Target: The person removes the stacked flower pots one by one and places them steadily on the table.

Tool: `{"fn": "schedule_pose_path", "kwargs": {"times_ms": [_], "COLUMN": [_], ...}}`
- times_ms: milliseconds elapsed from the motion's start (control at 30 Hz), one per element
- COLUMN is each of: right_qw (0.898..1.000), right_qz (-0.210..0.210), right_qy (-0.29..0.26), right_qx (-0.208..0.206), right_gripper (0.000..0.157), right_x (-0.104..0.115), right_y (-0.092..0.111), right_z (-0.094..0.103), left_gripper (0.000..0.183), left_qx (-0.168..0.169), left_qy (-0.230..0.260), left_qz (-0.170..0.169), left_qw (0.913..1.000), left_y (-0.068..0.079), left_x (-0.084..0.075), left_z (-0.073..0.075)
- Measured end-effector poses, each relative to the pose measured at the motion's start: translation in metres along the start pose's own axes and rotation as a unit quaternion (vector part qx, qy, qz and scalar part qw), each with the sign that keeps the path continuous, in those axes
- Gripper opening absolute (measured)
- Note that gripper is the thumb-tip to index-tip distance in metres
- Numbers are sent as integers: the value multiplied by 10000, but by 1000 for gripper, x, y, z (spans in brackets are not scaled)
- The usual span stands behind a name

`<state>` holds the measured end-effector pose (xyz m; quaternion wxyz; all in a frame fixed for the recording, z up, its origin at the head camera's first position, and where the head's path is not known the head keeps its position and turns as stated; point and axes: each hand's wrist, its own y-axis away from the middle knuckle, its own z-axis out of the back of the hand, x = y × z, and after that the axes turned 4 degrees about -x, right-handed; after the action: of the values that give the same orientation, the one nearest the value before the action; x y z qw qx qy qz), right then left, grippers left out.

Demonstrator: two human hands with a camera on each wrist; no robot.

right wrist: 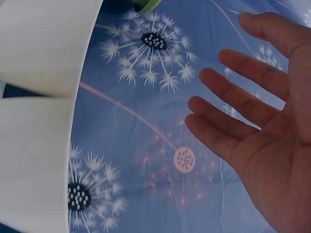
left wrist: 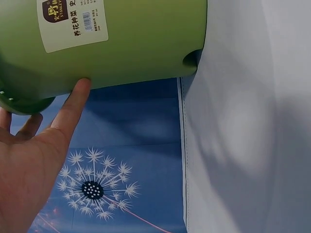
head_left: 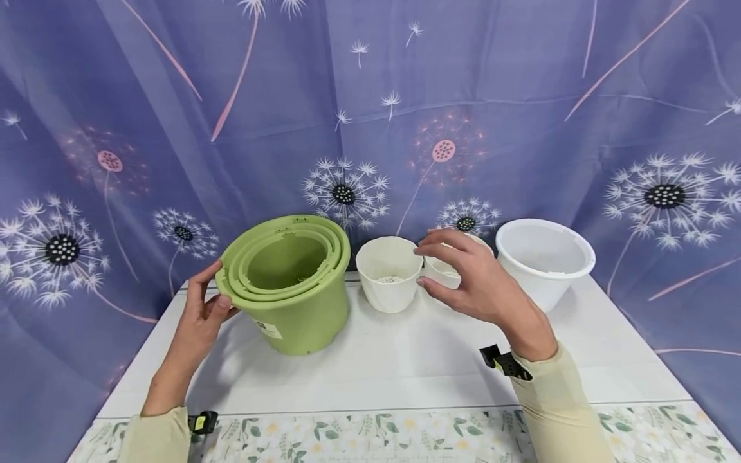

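Note:
Several green flower pots sit nested, the outermost green flower pot point(head_left: 312, 321) standing on the table with a paper label point(left wrist: 73, 24) on its side. My left hand point(head_left: 199, 321) holds the rim at its left, fingers up at the rim and the thumb against the outer wall. Over on the right, my right hand point(head_left: 477, 280) hovers with spread, slightly bent fingers and holds nothing. Its fingertips come close to a small white ribbed pot point(head_left: 389, 289) in the head view. Another small white pot point(head_left: 444, 273) is partly hidden behind that hand.
A larger white pot point(head_left: 538, 283) stands at the right end of the row. The white tabletop point(head_left: 370, 373) has a floral strip point(head_left: 347, 440) along its front. Close behind the pots hangs a blue dandelion-print curtain point(head_left: 260, 173).

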<state>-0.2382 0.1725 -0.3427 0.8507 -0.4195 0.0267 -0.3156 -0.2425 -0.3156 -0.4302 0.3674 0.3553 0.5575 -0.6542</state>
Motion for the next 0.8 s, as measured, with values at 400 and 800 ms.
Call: {"fn": "schedule_pose_path", "kwargs": {"times_ms": [400,800], "right_qw": [9982,9955], "right_qz": [252,519], "right_qy": [-533,-791], "right_qx": [55,43], "right_gripper": [41,37], "right_x": [14,26], "right_y": [-17,-32], "right_z": [-21,-43], "left_gripper": [62,62], "left_qx": [22,10], "left_qy": [-83,-137], "left_qz": [41,113], "left_qw": [10000,9998], "left_y": [0,1], "left_x": [-1,-2], "left_z": [0,1]}}
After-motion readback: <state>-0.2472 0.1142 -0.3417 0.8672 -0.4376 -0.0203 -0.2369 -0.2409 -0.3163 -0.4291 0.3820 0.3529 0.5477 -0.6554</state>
